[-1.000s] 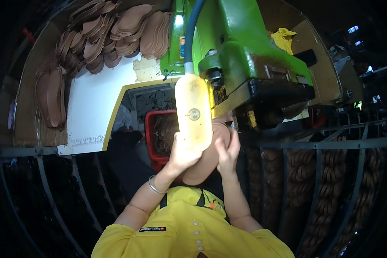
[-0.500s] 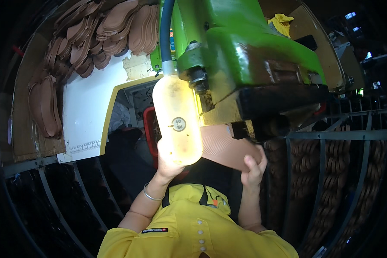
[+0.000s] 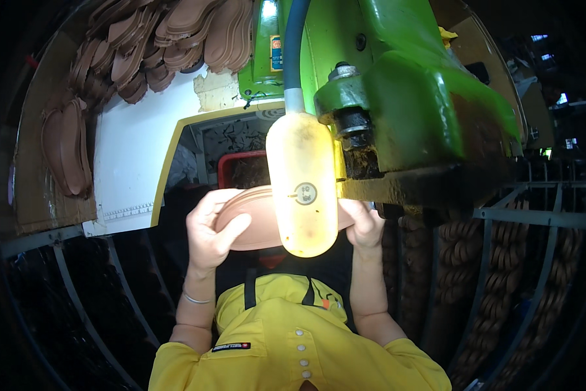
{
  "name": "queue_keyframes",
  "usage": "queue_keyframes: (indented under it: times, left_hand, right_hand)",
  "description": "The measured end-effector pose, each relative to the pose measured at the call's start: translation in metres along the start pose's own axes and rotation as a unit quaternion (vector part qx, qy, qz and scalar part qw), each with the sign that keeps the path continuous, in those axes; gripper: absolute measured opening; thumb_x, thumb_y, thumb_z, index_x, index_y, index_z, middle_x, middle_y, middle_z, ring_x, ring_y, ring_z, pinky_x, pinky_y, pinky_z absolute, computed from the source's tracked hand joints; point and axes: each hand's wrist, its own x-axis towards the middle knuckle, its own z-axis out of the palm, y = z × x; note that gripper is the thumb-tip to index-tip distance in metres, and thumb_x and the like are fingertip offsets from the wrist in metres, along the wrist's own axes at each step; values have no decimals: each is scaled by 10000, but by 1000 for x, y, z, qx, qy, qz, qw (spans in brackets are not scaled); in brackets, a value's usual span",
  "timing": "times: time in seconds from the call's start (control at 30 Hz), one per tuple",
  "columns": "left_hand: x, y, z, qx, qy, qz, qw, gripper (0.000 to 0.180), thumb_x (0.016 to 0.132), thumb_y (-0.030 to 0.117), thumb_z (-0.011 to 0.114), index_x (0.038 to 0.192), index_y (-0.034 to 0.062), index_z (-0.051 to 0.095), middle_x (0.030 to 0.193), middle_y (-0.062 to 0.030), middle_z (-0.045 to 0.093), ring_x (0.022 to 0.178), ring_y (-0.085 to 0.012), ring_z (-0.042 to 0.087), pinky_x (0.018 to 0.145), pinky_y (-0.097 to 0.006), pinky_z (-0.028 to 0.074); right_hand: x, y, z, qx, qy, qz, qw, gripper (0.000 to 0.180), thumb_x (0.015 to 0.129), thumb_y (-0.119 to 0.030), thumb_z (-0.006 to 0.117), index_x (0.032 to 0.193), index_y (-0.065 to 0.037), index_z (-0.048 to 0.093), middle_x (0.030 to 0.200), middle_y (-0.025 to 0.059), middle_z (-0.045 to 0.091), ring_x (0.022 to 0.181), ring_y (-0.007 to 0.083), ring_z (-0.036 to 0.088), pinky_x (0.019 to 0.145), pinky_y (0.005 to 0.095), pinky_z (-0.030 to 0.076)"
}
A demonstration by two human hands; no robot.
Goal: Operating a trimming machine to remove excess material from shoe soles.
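A brown shoe sole [image 3: 257, 225] is held level between my two hands, just in front of the green machine [image 3: 410, 91]. My left hand [image 3: 208, 231] grips its left end, thumb on top and fingers around the rim. My right hand [image 3: 364, 227] is closed on the other end, near the dark lower part of the machine. A bright yellowish lamp [image 3: 306, 150] hides the middle of the sole.
Several brown soles [image 3: 133, 55] are heaped on the white tabletop [image 3: 127, 146] inside a cardboard box [image 3: 35, 205]. A red bin [image 3: 226, 171] sits beneath the table's cut-out. Metal racks [image 3: 534, 217] with rows of soles stand at the right.
The sole has moved left and now shows its rimmed face instead of the textured one. My left hand has come out from behind the lamp; my right has shifted left. The view has shifted slightly.
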Motion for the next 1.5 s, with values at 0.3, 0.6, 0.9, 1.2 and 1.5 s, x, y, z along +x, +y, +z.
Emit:
queue_keyframes:
  times: [0.3,0.6,0.9,1.2,1.5]
  left_hand:
    - [-41,-20,-36,25,1,-71,997,197,806,-56,667,882,2,495,883,-103,638,813,-94,606,742,-235,492]
    - [-55,-51,45,122,-138,-144,972,305,825,0,669,1093,-84,549,1001,-120,666,895,-133,635,811,-268,513]
    - [1,-59,58,160,-142,34,976,265,861,0,628,1115,-25,559,1007,-59,623,877,-71,581,741,-196,470]
    - [8,-75,60,-146,21,109,983,323,921,145,557,1206,0,508,1143,-110,576,1023,-204,585,907,-330,476]
    - [31,-83,48,64,-176,-211,959,258,960,220,521,979,-28,588,762,-118,643,649,-192,648,666,-391,545]
  right_hand:
    - [4,-12,48,-135,-206,-3,969,229,832,-63,686,1043,15,641,1011,87,664,909,160,625,787,296,511]
    - [7,-11,41,-196,-118,-14,973,222,756,5,731,936,64,616,894,88,664,770,126,622,694,256,511]
    - [-10,-21,34,-217,-67,-66,972,237,798,2,713,972,91,580,896,109,653,783,112,615,720,228,496]
    - [2,-29,27,-384,-178,-9,906,192,758,-104,765,861,-9,634,656,-37,564,569,35,453,505,229,384]
    - [10,-47,-29,-71,-10,-61,996,329,872,-197,680,1077,16,533,978,56,628,874,87,583,798,228,459]
